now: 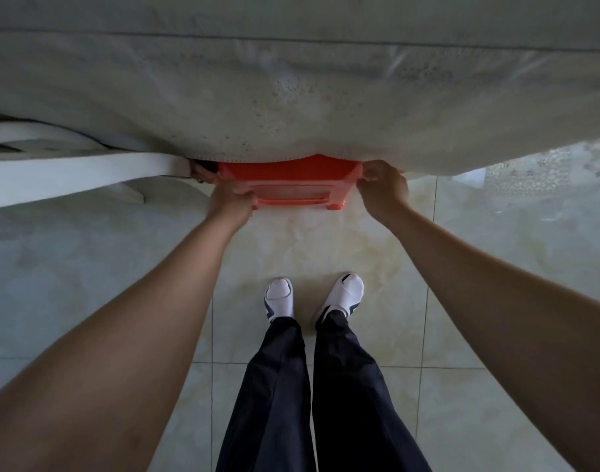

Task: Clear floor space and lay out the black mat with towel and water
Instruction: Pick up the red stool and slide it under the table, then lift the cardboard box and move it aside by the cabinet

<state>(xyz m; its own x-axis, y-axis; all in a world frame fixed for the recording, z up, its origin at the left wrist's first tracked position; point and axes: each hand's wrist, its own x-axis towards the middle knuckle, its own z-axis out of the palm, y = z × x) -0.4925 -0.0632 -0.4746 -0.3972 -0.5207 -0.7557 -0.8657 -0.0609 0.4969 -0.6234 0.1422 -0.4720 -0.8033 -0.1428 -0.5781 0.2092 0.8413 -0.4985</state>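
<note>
Two hands hold a red plastic stool (288,180) by its ends. The left hand (232,195) curls its fingers round the stool's left corner, and the right hand (382,189) grips the right corner with bent fingers. Both arms are stretched out straight towards it.

The stool's far part is tucked under the hanging edge of a pale, speckled tablecloth (291,107), which droops over it and hides its top. Only the near side and one stubby foot show. Whether that foot touches the tiled floor (308,243) I cannot tell.

Just left of the stool, close to the left hand, stands a white chair (70,172), partly under the same cloth. Well right of the stool lies a pale sheet with a flower pattern (537,172), too blurred to name.

On the near side of the stool, apart from it, the person's two feet stand on the glossy tiles in white socks (279,298) and dark slippers (351,306). Dark trousers (325,386) hang above them.
</note>
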